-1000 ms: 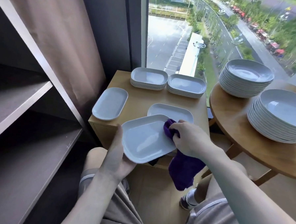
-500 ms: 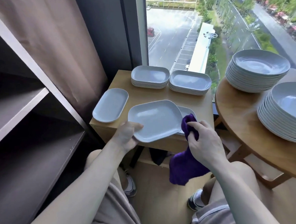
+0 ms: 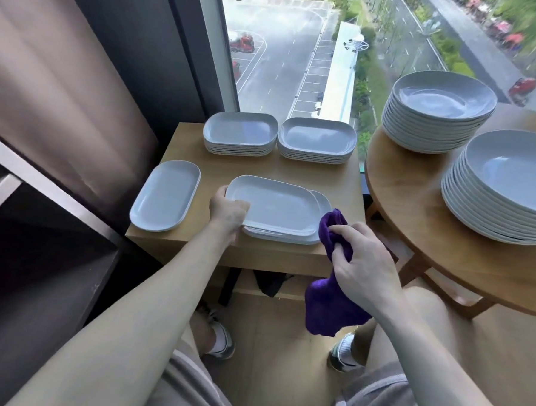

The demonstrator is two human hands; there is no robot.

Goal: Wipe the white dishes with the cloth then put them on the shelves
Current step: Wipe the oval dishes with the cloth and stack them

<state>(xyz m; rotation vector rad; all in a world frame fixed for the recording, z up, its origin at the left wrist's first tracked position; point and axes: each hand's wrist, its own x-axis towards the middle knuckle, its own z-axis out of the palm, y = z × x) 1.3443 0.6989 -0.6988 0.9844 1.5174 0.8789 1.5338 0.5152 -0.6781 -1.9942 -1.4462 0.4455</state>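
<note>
Left hand [image 3: 229, 208] lowered dish [image 3: 276, 206] onto another; right hand [image 3: 362, 270] grips cloth [image 3: 332, 308].

Dishes [image 3: 275, 208] white, smooth, glossy, ceramic-looking; bowls [image 3: 443, 97] the same sheen. Cloth [image 3: 329, 311] purple, soft, matt, fuzzy nap. Tables [image 3: 330, 178] light wood, smooth satin finish; shelves [image 3: 39, 271] dark, matt; curtain [image 3: 59, 77] brown woven fabric.

Side table [image 3: 262, 168], dish stacks [image 3: 241, 133], round table [image 3: 410, 194], bowl stacks [image 3: 435, 118]
</note>
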